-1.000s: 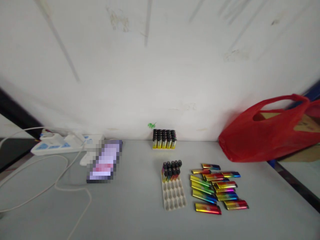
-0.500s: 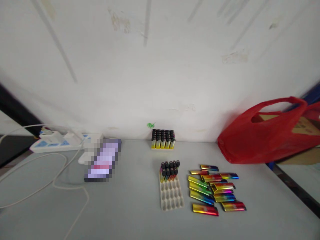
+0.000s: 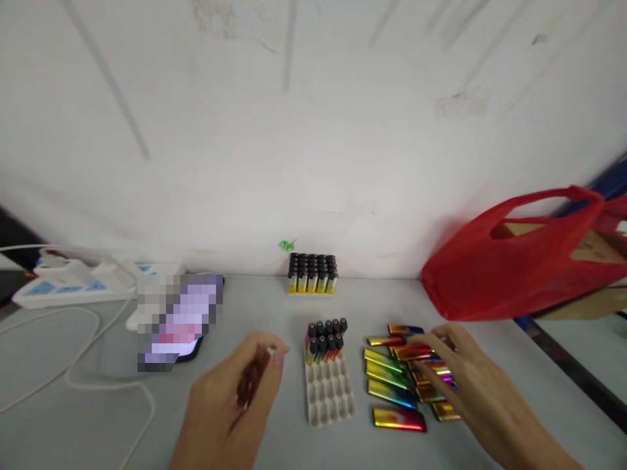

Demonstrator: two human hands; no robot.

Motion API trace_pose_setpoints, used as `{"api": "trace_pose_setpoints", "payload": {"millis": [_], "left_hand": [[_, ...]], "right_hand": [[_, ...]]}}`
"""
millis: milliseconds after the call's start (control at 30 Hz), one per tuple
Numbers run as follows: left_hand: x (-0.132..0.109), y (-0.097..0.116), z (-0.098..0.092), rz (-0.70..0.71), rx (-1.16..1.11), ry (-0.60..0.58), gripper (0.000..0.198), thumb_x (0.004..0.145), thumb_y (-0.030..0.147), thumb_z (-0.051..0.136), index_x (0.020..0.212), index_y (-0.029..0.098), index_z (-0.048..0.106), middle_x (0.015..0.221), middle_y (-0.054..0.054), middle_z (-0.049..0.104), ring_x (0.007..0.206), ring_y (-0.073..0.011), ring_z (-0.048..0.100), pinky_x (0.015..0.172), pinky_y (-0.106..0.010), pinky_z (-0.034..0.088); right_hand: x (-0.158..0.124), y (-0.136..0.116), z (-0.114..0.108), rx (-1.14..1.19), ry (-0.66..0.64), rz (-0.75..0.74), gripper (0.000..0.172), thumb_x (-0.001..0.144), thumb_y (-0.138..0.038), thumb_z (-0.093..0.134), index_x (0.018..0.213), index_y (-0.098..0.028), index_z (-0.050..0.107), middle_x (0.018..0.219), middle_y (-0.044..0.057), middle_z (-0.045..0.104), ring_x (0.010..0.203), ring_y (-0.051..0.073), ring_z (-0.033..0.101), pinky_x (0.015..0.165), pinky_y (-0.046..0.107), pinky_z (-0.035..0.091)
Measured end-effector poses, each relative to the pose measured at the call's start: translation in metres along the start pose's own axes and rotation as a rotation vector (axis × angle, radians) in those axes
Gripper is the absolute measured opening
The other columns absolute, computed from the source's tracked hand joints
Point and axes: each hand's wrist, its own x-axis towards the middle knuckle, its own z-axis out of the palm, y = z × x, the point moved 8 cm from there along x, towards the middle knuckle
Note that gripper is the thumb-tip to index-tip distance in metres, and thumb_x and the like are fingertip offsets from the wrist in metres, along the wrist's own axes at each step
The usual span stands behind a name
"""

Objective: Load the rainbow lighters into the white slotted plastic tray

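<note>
A pale moulded tray (image 3: 330,391) has several upright lighters (image 3: 327,336) with black tops in its far rows; its nearer pockets are bare. Left of it, my left hand (image 3: 232,398) is raised with thumb and forefinger drawn together in a loose pinch, and nothing shows between them. My right hand (image 3: 470,378) hovers over a loose heap of shiny multicoloured lighters (image 3: 389,375), thumb and fingers apart around some of them. It hides part of the heap. Whether the fingertips touch a lighter, I cannot tell.
A full block of black-topped lighters (image 3: 312,277) stands against the wall. On the left are a phone (image 3: 186,316), a power strip (image 3: 73,287) and white cables (image 3: 108,385). A red plastic bag (image 3: 490,267) holding cardboard sits on the right.
Both hands have come into view, the left beside the tray and the right over the loose lighters. The camera view has shifted slightly; the lighters in the tray look the same.
</note>
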Motion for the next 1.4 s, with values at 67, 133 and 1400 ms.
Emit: {"api": "trace_pose_setpoints", "payload": {"millis": [67,133,1400], "left_hand": [[0.025,-0.003,0.003,-0.008,0.006,0.081,0.031,0.105,0.054,0.056,0.103,0.028,0.072,0.065,0.006,0.056,0.057,-0.0185,0.058,0.052,-0.027,0.044],[0.041,-0.009,0.012,0.009,0.028,0.065,0.031,0.106,0.052,0.054,0.111,0.025,0.069,0.067,0.007,0.056,0.056,-0.0173,0.056,0.054,-0.026,0.041],[0.042,-0.052,0.033,0.041,0.103,-0.094,0.032,0.112,0.050,0.046,0.128,0.025,0.057,0.070,0.007,0.057,0.057,-0.0199,0.059,0.058,-0.030,0.043]], "right_hand": [[0.011,0.010,0.011,0.085,-0.067,0.000,0.019,0.104,-0.039,0.062,0.112,-0.031,0.078,0.118,0.013,0.068,0.107,0.035,0.070,0.092,0.050,0.062],[0.021,0.016,0.018,0.167,-0.130,-0.013,0.014,0.105,-0.037,0.065,0.108,-0.030,0.077,0.117,0.010,0.068,0.112,0.033,0.067,0.097,0.047,0.058],[0.042,-0.018,0.037,0.296,-0.365,-0.090,0.011,0.097,-0.040,0.082,0.096,-0.028,0.081,0.088,0.003,0.071,0.090,0.027,0.068,0.083,0.040,0.054]]}}
